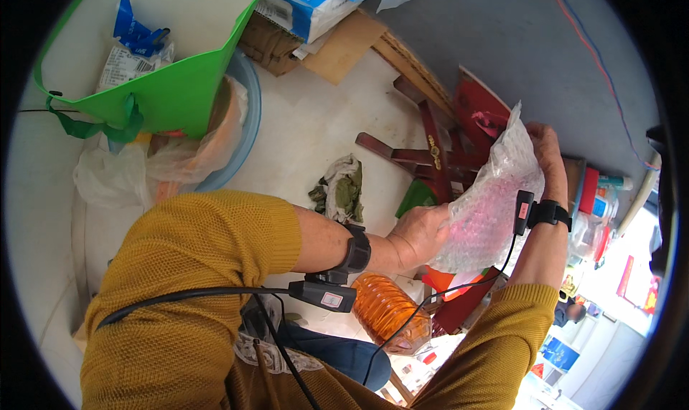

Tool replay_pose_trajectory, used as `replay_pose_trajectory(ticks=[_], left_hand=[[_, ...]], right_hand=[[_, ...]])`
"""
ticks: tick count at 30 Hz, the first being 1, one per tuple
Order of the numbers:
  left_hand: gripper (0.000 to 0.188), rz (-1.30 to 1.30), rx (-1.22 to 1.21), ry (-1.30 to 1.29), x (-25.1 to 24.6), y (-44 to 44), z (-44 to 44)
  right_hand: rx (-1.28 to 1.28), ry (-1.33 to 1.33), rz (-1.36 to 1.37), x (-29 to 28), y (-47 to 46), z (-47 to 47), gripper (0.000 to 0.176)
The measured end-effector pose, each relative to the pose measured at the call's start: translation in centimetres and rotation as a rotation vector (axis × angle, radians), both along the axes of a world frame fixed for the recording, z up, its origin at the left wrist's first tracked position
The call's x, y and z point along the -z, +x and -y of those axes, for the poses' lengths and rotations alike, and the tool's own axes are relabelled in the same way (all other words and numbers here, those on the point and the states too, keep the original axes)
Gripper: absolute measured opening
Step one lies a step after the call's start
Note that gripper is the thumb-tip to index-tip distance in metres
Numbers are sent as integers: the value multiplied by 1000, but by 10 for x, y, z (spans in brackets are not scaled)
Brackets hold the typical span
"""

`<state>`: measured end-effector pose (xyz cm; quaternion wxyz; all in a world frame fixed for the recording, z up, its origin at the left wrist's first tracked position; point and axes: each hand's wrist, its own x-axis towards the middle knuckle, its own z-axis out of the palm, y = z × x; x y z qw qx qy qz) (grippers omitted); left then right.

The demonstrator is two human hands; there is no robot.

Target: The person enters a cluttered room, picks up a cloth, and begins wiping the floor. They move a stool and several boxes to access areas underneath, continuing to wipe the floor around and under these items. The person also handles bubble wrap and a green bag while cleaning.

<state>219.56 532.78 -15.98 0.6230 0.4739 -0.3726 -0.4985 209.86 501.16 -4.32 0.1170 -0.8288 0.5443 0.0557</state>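
Note:
A sheet or bag of clear bubble wrap point(492, 211) hangs between my hands, something pink showing through it. My left hand point(422, 238) pinches its lower left edge. Higher up on the far side, my right hand point(545, 146) grips the wrap, most of its fingers hidden. Just behind the wrap stands a dark red wooden frame point(436, 146) with a gold ornament. A green piece point(415, 197) lies close to my left hand. Below the wrap, a ribbed plastic bottle of orange liquid point(390, 313) lies tilted.
A crumpled grey-green cloth point(344, 186) is on the pale floor. A green bag point(177, 92) stands by a blue basin point(250, 108) at upper left. Cardboard point(344, 49) and blue-white packs point(312, 6) lie at the top. A person point(568, 311) is far off at right.

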Motion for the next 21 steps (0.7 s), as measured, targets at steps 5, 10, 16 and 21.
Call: replay_pose_trajectory(ticks=[5, 10, 16, 21], left_hand=[[28, 8, 34, 36, -6, 5, 4], [24, 25, 37, 78, -12, 9, 9], [24, -22, 0, 53, -17, 15, 32], [24, -73, 9, 69, -20, 24, 61]], right_hand=[[-296, -546, -53, -36, 10, -16, 17], [-364, -782, 260, -82, 15, -59, 17], [-196, -978, 482, -116, -25, -121, 19], [-38, -1156, 595, -117, -58, -162, 19]])
